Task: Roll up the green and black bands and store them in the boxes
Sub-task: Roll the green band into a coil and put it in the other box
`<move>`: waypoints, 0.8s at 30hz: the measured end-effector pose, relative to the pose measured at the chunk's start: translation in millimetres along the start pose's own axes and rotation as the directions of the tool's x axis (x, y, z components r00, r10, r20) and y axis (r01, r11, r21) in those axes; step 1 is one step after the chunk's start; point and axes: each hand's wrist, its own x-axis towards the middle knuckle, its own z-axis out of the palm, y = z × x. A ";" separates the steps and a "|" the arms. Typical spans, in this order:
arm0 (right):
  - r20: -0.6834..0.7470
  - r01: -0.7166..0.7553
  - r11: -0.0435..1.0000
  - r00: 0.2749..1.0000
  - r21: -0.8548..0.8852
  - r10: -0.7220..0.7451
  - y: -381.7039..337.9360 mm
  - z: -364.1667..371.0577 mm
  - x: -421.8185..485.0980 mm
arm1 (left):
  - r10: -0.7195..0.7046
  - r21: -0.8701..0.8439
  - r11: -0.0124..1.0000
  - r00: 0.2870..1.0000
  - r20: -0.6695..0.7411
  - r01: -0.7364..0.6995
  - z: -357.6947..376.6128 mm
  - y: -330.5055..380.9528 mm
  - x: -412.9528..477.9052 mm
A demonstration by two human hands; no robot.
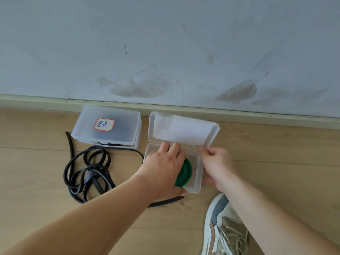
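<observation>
Two boxes sit by the far wall. The left box (106, 126) is closed, and the right box (197, 181) is open with its lid (182, 131) raised on the far side. The green band (185, 172), already rolled into a disc, lies inside the open box. The left hand (163, 168) lies over it with fingers fairly straight, pressing it down. The right hand (217, 162) pinches the lid's near right corner between thumb and fingertips.

The lid's long edge runs left to right, and closing it would mean swinging it near and down. The left hand lies directly in that path, so it probably has to leave first.

The black band (86, 173) lies unrolled in a loose tangle on the floor, left of the left hand, which is the nearer hand.
</observation>
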 end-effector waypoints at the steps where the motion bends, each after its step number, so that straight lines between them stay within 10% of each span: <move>1: -0.086 0.108 0.991 0.990 -0.083 -0.115 -2.1 -1.9 0.0 | -0.012 0.003 1.000 1.000 -0.002 0.012 0.0 0.2 0.3; 4: -0.145 0.280 0.938 0.939 -0.202 -0.312 -6.1 1.2 -16.9 | -0.024 0.000 1.000 1.000 0.000 0.024 2.4 2.0 -1.7; 14: 0.297 0.176 0.848 0.955 -0.500 -0.023 -1.0 28.4 -53.4 | -0.022 -0.155 0.988 0.979 -0.204 -0.010 24.8 -7.2 -13.0; 24: 0.115 0.139 0.990 0.984 -0.014 -0.137 19.4 52.0 -15.0 | 0.021 -0.225 0.974 0.997 -0.081 -0.038 17.8 -25.8 -12.1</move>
